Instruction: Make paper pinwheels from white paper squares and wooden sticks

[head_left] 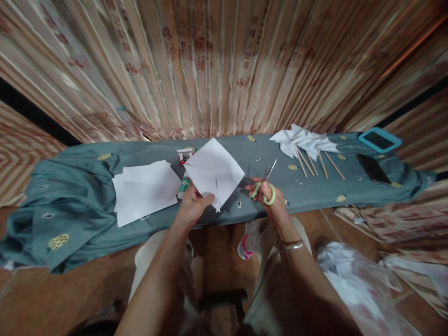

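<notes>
Plainly, the work is part done. Nearest me, my left hand (196, 201) grips the white sheet (213, 168) by its near edge, thumb pressed on top; the fingers beneath are largely hidden. The sheet is held up over the cloth (87, 182), turned cornerwise. Its near corner looks split, with a slit-like line running inward; I judge cutting to have begun there. The other three corners appear whole, so I record them as outstanding.

My right hand (268, 193) has its fingers closed round the green handles of the scissors (266, 178). The blades stand somewhat apart, point away from me and are clear of the paper.

To the left lies a loose stack of paper (147, 191), with no cuts that I can make out. Between stack and sheet sit a glue stick (184, 184) and, just beyond, a small box (185, 155).

Farther off to the right, several paper pinwheels (297, 140) on thin sticks (311, 163) lie overlapping, apparently complete. Their exact number cannot be certified.
</notes>
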A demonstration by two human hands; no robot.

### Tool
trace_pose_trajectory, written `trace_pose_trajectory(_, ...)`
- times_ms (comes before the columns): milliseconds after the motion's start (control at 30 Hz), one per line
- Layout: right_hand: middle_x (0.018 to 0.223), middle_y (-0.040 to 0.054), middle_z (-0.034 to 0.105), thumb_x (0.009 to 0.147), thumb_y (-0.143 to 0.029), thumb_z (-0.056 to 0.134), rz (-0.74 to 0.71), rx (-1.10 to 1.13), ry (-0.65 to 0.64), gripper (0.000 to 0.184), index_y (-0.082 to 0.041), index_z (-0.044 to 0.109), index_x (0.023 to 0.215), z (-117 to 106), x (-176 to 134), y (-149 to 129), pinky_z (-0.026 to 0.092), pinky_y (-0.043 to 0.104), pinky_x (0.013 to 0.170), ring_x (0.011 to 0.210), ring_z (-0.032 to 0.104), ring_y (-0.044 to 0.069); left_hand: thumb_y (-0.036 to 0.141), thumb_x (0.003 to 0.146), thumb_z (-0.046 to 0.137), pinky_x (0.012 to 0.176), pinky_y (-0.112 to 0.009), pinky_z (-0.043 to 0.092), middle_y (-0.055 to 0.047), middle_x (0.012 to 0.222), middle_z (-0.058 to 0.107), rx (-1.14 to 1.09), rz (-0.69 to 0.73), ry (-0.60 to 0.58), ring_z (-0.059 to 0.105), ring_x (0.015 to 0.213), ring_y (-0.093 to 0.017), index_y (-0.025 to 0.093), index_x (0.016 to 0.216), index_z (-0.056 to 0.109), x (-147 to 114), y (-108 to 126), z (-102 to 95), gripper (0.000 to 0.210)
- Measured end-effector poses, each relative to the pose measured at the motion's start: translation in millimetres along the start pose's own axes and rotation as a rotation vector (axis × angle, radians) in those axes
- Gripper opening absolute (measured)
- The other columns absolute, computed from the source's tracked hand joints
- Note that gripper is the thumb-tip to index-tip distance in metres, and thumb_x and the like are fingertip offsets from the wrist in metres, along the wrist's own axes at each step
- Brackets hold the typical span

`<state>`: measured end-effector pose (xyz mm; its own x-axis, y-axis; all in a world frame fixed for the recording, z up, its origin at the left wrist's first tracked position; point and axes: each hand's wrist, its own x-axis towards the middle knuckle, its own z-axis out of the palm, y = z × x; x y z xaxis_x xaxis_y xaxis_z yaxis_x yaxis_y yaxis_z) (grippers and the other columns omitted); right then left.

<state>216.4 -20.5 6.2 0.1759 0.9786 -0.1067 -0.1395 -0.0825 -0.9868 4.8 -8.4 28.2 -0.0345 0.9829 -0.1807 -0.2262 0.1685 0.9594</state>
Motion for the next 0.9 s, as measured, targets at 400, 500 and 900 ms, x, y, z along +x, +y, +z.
trace_pose_trajectory(400,0.063,-0.0046,0.066,0.047,-0.042,0.088,0.088,0.115,-0.017,0.046,-0.021,0.069,0.083,-4,9,-3,0.044,0.026,0.057,0.055,0.056,0.013,0.020,0.046,0.065,0.053,-0.026,0.040,0.002,0.053,0.061,0.058,-0.114,-0.137,0.053,0.050,-0.014,0.016,0.058,0.063,-4,-16,6.9,0.012)
trace_pose_trajectory(500,0.064,-0.0041,0.068,0.044,-0.037,0.089,0.146,0.158,-0.024,0.044,-0.021,0.069,0.080,3,6,-6,0.046,0.026,0.057,0.053,0.057,0.013,0.027,0.047,0.073,0.059,-0.029,0.046,-0.001,0.061,0.066,-0.086,-0.143,-0.122,0.060,0.060,-0.018,0.016,0.063,0.066,-5,-11,10.4,0.021)
trace_pose_trajectory(900,0.068,-0.0014,0.070,0.052,-0.048,0.081,0.016,0.161,0.121,0.046,-0.019,0.064,0.082,40,9,5,0.047,0.027,0.057,0.057,0.058,0.014,0.033,0.060,0.081,0.080,-0.031,0.052,-0.006,0.106,0.071,-0.369,-0.145,-0.115,0.064,0.099,-0.020,0.019,0.095,0.065,-23,-16,41.3,0.041)
